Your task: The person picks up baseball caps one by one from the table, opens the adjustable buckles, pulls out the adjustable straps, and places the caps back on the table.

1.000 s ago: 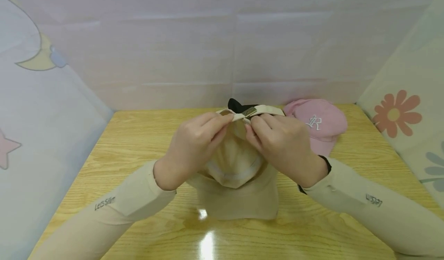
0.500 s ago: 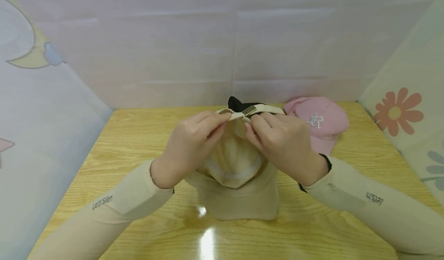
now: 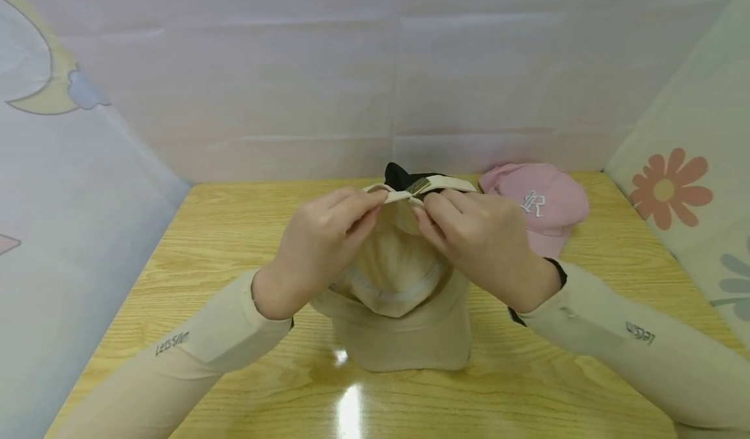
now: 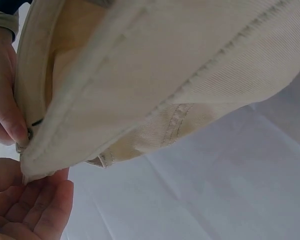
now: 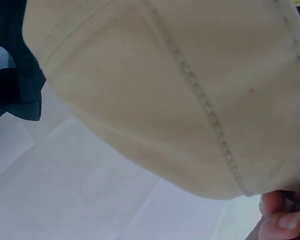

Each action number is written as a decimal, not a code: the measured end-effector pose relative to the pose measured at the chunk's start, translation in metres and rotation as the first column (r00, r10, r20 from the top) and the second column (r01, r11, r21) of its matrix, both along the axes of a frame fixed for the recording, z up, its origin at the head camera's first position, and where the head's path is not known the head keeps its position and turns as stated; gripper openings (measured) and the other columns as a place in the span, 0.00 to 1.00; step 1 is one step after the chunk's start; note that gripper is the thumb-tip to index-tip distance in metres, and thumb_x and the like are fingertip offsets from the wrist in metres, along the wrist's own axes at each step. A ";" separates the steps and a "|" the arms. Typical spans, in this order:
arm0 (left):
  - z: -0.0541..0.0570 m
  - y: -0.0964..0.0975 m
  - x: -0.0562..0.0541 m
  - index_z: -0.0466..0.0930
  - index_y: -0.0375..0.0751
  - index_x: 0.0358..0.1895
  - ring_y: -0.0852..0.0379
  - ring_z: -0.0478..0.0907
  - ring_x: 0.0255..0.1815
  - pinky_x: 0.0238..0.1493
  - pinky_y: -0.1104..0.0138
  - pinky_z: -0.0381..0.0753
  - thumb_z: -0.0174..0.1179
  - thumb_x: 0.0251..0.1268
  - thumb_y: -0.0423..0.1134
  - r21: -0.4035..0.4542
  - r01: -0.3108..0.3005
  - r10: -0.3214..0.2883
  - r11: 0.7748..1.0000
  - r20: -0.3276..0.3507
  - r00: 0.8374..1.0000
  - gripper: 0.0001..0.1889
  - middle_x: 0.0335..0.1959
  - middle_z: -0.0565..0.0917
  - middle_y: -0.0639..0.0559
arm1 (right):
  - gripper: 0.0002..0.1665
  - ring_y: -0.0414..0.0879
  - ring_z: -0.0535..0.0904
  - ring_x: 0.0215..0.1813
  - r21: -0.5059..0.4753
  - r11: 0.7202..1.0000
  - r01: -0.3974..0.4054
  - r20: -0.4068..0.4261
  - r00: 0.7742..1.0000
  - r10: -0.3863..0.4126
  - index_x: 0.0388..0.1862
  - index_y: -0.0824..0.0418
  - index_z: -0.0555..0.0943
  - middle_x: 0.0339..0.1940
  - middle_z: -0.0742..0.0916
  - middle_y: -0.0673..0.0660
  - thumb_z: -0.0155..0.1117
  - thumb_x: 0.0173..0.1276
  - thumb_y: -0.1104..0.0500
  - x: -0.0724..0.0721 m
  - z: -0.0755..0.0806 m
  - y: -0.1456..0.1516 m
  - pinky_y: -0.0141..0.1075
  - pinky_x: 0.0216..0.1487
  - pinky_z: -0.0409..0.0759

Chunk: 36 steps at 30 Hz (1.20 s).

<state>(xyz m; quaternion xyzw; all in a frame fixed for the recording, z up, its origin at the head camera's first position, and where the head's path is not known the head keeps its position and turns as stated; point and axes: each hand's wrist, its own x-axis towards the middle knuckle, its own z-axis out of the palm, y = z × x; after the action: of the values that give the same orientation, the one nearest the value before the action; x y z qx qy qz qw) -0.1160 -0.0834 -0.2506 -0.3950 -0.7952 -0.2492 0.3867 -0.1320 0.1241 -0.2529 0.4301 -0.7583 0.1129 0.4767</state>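
Note:
A beige cap (image 3: 404, 344) is held up in the middle in the head view, its brim toward me and its hollow inside facing up. My left hand (image 3: 325, 247) pinches the left part of its back strap (image 3: 398, 197) between thumb and index finger. Beside the metal buckle (image 3: 419, 185), my right hand (image 3: 483, 243) pinches the strap, its fingertips partly hidden behind the knuckles. The left wrist view has the cap's side close up, with left fingers (image 4: 52, 205) at its edge. Cap fabric (image 5: 155, 110) fills most of the right wrist view.
A pink cap (image 3: 553, 198) with a white letter lies at the back right of the wooden table (image 3: 222, 230). Something black (image 3: 400, 177), partly hidden, sits behind the beige cap. Cloth-like walls (image 3: 281, 87) enclose the back and both sides.
My left hand has shifted slightly left along the strap, and my right wrist slightly right. Both hands keep their pinch on the cap's strap.

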 end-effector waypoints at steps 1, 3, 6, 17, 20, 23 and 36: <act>0.000 0.000 0.000 0.84 0.26 0.41 0.52 0.81 0.27 0.27 0.67 0.80 0.62 0.56 0.19 0.000 0.001 -0.001 1.000 0.001 1.000 0.09 0.30 0.85 0.41 | 0.23 0.44 0.60 0.11 -0.001 1.000 -0.004 0.002 1.000 0.004 0.20 0.63 0.66 0.13 0.67 0.53 0.44 0.79 0.58 0.000 0.000 0.000 0.33 0.10 0.56; -0.001 0.000 0.000 0.84 0.26 0.41 0.52 0.81 0.27 0.27 0.67 0.81 0.63 0.56 0.19 0.000 0.001 -0.001 1.000 0.001 1.000 0.09 0.30 0.85 0.41 | 0.23 0.43 0.59 0.11 -0.005 1.000 -0.013 0.005 1.000 0.013 0.20 0.63 0.66 0.13 0.67 0.53 0.43 0.79 0.59 0.000 0.001 0.000 0.33 0.10 0.56; 0.000 0.000 0.001 0.84 0.26 0.40 0.52 0.81 0.27 0.27 0.66 0.81 0.64 0.55 0.20 0.002 0.003 -0.003 1.000 0.000 1.000 0.09 0.30 0.85 0.42 | 0.23 0.43 0.59 0.11 0.000 1.000 -0.009 0.008 1.000 0.009 0.20 0.63 0.66 0.13 0.67 0.53 0.43 0.79 0.59 0.001 0.002 0.001 0.33 0.10 0.56; 0.002 0.001 0.003 0.85 0.27 0.40 0.52 0.81 0.26 0.26 0.66 0.80 0.65 0.56 0.21 0.014 0.011 -0.011 1.000 -0.009 1.000 0.09 0.29 0.85 0.43 | 0.24 0.44 0.60 0.11 0.002 1.000 -0.010 0.026 1.000 0.010 0.19 0.63 0.65 0.12 0.66 0.53 0.44 0.79 0.58 0.000 -0.001 0.005 0.33 0.11 0.55; 0.002 0.001 0.003 0.84 0.27 0.40 0.52 0.81 0.26 0.26 0.66 0.80 0.64 0.56 0.21 0.009 0.008 -0.008 1.000 -0.007 1.000 0.09 0.29 0.85 0.42 | 0.24 0.44 0.60 0.11 -0.007 1.000 -0.014 0.023 1.000 0.015 0.19 0.63 0.64 0.12 0.66 0.53 0.44 0.79 0.58 0.000 -0.001 0.005 0.33 0.11 0.55; 0.003 0.000 0.004 0.84 0.27 0.40 0.52 0.81 0.26 0.26 0.66 0.81 0.64 0.55 0.20 0.003 0.004 -0.004 1.000 -0.011 1.000 0.09 0.30 0.85 0.42 | 0.24 0.44 0.60 0.11 -0.024 1.000 -0.020 0.018 1.000 0.021 0.19 0.63 0.64 0.12 0.65 0.53 0.45 0.79 0.58 0.000 -0.001 0.004 0.33 0.11 0.55; 0.005 -0.002 0.006 0.85 0.27 0.39 0.50 0.82 0.28 0.28 0.65 0.82 0.66 0.54 0.20 0.018 -0.002 0.002 1.000 -0.016 1.000 0.09 0.30 0.85 0.41 | 0.23 0.42 0.58 0.10 -0.106 0.994 -0.022 0.000 1.000 0.022 0.19 0.61 0.65 0.12 0.65 0.52 0.45 0.78 0.58 0.001 0.002 0.003 0.34 0.10 0.54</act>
<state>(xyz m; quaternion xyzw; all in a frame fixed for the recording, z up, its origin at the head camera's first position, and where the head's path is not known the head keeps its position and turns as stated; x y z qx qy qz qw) -0.1098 -0.0857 -0.2456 -0.3926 -0.7901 -0.2528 0.3971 -0.1309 0.1270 -0.2511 0.4125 -0.7467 0.1588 0.4970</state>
